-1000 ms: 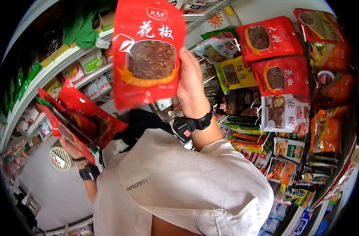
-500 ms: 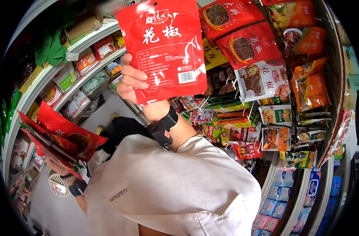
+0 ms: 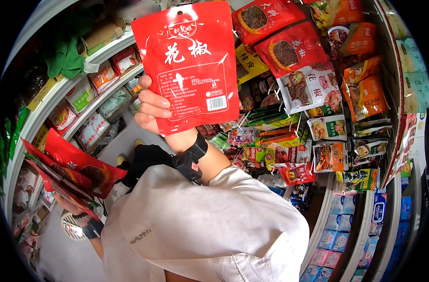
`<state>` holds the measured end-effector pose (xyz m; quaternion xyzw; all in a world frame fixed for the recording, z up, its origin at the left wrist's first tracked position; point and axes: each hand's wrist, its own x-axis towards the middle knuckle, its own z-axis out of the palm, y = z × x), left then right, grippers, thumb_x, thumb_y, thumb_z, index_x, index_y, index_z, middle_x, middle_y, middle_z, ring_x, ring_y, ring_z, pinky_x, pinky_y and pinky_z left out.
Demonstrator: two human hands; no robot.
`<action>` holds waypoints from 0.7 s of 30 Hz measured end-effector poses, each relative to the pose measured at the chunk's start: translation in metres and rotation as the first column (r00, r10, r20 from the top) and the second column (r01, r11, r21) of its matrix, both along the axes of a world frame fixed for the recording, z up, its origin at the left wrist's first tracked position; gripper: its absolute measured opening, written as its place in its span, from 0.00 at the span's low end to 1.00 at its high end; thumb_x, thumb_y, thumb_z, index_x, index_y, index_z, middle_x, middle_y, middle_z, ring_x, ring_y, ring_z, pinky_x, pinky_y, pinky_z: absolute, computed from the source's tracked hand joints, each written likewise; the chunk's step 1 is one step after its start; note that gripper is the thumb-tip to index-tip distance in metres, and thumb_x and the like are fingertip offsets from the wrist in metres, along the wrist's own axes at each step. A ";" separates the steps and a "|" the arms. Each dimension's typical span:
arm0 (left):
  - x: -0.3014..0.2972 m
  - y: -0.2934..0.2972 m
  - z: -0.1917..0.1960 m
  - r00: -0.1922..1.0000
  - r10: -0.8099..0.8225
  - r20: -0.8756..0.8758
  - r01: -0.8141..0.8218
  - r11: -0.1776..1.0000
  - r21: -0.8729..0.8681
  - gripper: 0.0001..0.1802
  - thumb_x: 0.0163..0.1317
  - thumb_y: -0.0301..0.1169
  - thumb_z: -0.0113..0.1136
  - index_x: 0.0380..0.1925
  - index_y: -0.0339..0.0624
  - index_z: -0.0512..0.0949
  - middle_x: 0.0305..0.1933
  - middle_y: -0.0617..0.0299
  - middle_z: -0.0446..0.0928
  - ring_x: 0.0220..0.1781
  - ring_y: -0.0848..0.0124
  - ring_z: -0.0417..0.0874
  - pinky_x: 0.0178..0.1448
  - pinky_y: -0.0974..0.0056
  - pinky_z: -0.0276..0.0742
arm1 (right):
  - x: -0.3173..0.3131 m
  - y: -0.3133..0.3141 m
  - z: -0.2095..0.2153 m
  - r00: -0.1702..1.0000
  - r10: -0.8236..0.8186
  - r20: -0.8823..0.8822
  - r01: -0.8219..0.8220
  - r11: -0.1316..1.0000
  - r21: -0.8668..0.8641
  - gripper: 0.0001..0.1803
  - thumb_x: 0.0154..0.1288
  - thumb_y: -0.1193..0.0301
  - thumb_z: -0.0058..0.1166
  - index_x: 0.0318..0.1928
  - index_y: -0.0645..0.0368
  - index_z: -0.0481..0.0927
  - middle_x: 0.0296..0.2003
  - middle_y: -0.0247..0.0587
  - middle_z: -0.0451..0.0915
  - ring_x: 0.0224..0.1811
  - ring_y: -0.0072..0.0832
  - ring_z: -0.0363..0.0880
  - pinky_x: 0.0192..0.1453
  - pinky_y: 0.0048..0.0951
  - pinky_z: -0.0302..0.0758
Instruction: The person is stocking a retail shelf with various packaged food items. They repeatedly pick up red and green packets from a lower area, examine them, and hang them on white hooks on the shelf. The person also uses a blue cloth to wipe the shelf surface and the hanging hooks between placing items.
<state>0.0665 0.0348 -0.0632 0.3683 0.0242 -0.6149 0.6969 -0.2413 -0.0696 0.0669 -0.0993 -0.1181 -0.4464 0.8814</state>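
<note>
R hand (image 3: 153, 110) clamped on red pouch (image 3: 188, 66), L hand (image 3: 71, 204) on pouches (image 3: 66, 171), near racks

Single view, head-mounted, left one of a side-by-side fisheye pair. Looks forward and down along the raised right forearm, toward a hanging rack of packets (image 3: 313, 89) on the right and shelves (image 3: 90, 101) on the left. Very near: red pouch (image 3: 188, 63) in the right hand (image 3: 153, 110) fills the upper centre, pale sleeve (image 3: 200, 230) fills the lower half. Left hand (image 3: 73, 207) with more red packets (image 3: 69, 171) sits low at the left rim. Straight shelf edges bend toward the rim (corners black). No second view to overlap with.
</note>
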 end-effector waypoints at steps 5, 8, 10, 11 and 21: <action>0.021 0.009 -0.027 0.995 -0.104 -0.005 0.101 0.976 -0.193 0.32 0.57 0.48 0.41 0.61 0.48 0.59 0.61 0.56 0.64 0.61 0.57 0.65 0.62 0.49 0.64 | 0.008 0.005 0.005 0.998 0.026 -0.050 -0.029 0.999 -0.044 0.19 0.65 0.58 0.35 0.44 0.60 0.68 0.16 0.28 0.67 0.14 0.17 0.64 0.33 0.23 0.61; 0.004 0.002 0.003 0.998 -0.048 0.030 0.048 0.999 -0.005 0.32 0.58 0.48 0.38 0.62 0.48 0.57 0.63 0.56 0.61 0.63 0.55 0.64 0.63 0.48 0.62 | 0.008 0.007 -0.001 0.999 0.029 -0.039 -0.031 0.999 -0.041 0.20 0.64 0.56 0.37 0.45 0.60 0.68 0.16 0.28 0.67 0.14 0.17 0.64 0.33 0.22 0.61; -0.010 0.000 0.029 0.999 -0.025 0.032 0.023 0.998 0.060 0.33 0.58 0.48 0.37 0.63 0.49 0.56 0.64 0.55 0.60 0.63 0.54 0.62 0.64 0.47 0.60 | 0.007 0.008 0.006 0.999 0.008 -0.047 -0.008 1.000 -0.015 0.20 0.64 0.56 0.37 0.44 0.60 0.68 0.16 0.27 0.66 0.13 0.17 0.63 0.32 0.21 0.61; -0.012 -0.002 0.034 0.999 -0.018 0.033 0.015 0.996 0.087 0.33 0.59 0.48 0.36 0.63 0.50 0.55 0.64 0.55 0.59 0.64 0.54 0.62 0.64 0.47 0.60 | 0.008 0.010 0.010 0.996 -0.005 -0.090 0.003 1.000 -0.020 0.20 0.64 0.56 0.37 0.44 0.61 0.68 0.16 0.27 0.65 0.13 0.17 0.62 0.32 0.21 0.61; -0.004 -0.029 0.013 0.977 -0.105 0.188 0.116 0.992 -0.047 0.31 0.58 0.50 0.41 0.60 0.48 0.61 0.61 0.56 0.63 0.59 0.54 0.67 0.59 0.47 0.66 | -0.007 0.015 0.000 0.231 -0.492 -0.839 0.689 0.692 -0.216 0.16 0.69 0.60 0.39 0.37 0.61 0.71 0.24 0.29 0.71 0.25 0.19 0.70 0.33 0.24 0.65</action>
